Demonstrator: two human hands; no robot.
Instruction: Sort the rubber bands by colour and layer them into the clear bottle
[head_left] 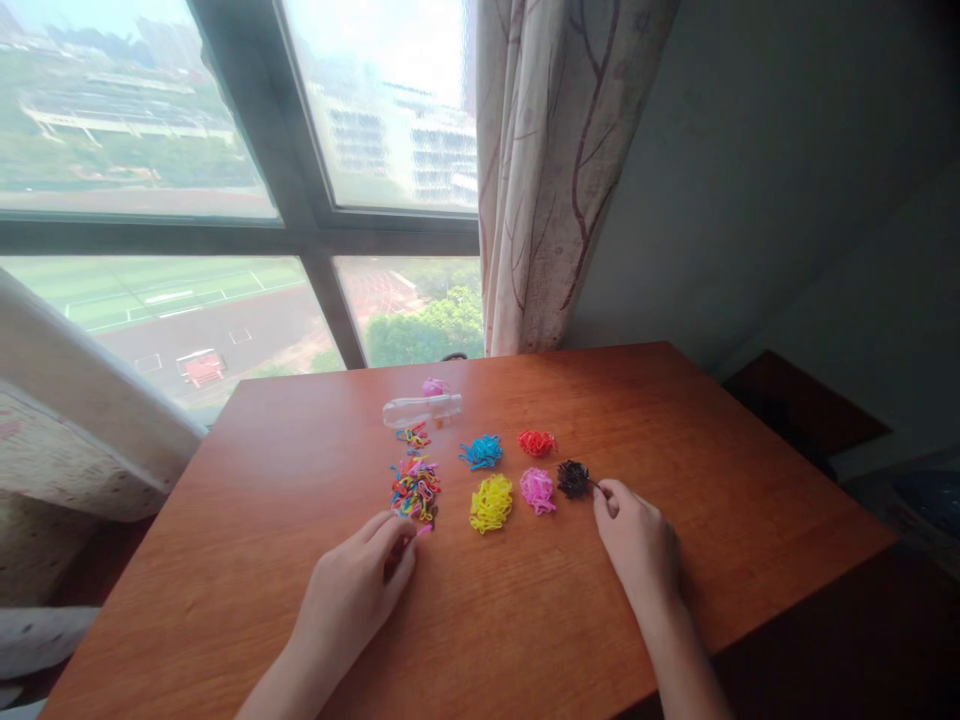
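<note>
My left hand (367, 570) is closed in a pinch on a small pink loop-shaped pin (424, 530), at the near edge of a mixed pile of coloured pins (414, 490). On the right, my right hand (637, 535) pinches a black loop-shaped pin (594, 484) beside the black pile (573, 479). Between the hands lie single-colour piles: blue (481, 452), yellow (491, 503), red (536, 442) and pink (537, 490). A smaller mixed cluster (414, 436) sits just beyond the main mixed pile. The pieces are too small to make out their exact kind.
A clear container (421, 410) lies on its side behind the piles, with a pink object (434, 386) behind it. The wooden table (225, 560) reaches toward a window (390, 300). A patterned curtain (532, 180) hangs beyond the table's far edge.
</note>
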